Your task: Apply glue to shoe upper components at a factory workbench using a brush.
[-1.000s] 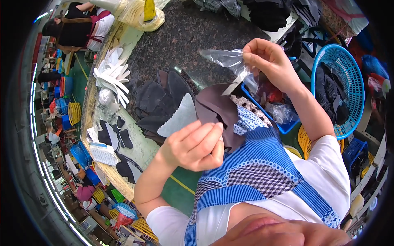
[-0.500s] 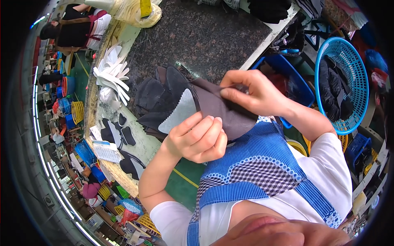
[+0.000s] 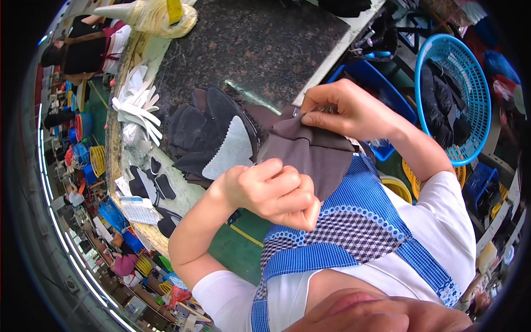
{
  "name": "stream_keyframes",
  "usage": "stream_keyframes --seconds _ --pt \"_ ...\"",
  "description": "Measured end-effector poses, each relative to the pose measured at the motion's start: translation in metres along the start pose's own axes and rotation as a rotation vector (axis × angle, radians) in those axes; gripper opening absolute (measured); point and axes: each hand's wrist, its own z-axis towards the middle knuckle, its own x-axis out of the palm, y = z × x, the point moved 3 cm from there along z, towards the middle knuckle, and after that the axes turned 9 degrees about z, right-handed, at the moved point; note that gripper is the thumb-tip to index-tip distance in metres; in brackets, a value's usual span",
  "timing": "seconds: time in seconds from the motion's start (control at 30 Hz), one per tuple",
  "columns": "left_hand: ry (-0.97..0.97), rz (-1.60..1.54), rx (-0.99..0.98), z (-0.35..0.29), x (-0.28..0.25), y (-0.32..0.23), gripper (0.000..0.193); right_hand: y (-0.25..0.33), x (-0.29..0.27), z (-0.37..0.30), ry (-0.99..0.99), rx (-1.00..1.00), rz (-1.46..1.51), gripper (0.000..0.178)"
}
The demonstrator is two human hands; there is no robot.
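Between thumb and fingertips, my right hand (image 3: 348,110) pinches the upper edge of a dark brown fabric piece (image 3: 315,157). The fabric hangs in folds in front of my apron. In front of the fabric's left part is my left hand (image 3: 276,193), curled closed; what its fingers hold, if anything, is hidden. Just beyond that hand, a pale grey piece with a zigzag edge (image 3: 231,146) lies on a fanned pile of black cut pieces (image 3: 191,127) at the table's near edge.
The table has a dark speckled slab (image 3: 249,50). White strips (image 3: 135,105), small black cut pieces (image 3: 146,182) and a wrapped cone-shaped object (image 3: 160,19) lie along its left side. To the right stand a blue bin (image 3: 406,97) and a round blue basket (image 3: 481,110) with black material.
My right hand has lifted and folded the fabric's upper edge. My left hand has curled tighter and shifted slightly right and nearer to me. The whole view has shifted a little.
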Motion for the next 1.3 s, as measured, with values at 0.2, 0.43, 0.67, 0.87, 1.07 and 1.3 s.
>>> stream_keyframes --seconds 0.2,0.43,0.67,0.87,1.07,1.3 --pt "0.038 -0.213 -0.014 -0.001 -0.011 -0.024 0.025 -0.089 -0.036 -0.020 -0.115 0.171 0.058 0.019" --pt "0.031 -0.177 -0.006 0.006 -0.030 -0.020 0.021 -0.264 -0.083 -0.122 -0.138 0.484 -1.004 0.019" --pt "0.189 -0.085 -0.779 0.008 -0.035 0.024 0.017 -0.061 -0.039 -0.004 0.018 -0.131 0.610 0.073" --pt "0.095 -0.442 -1.645 -0.050 -0.044 0.076 0.023 0.020 0.007 0.065 -0.076 -0.295 0.228 0.032" --pt "0.218 -0.110 -1.168 -0.032 -0.071 0.070 0.088 0.080 0.029 0.100 0.151 -0.657 -0.372 0.016" --pt "-0.349 -0.827 -1.673 -0.055 -0.072 0.073 0.022 0.028 -0.023 0.141 0.151 -0.228 0.793 0.074"
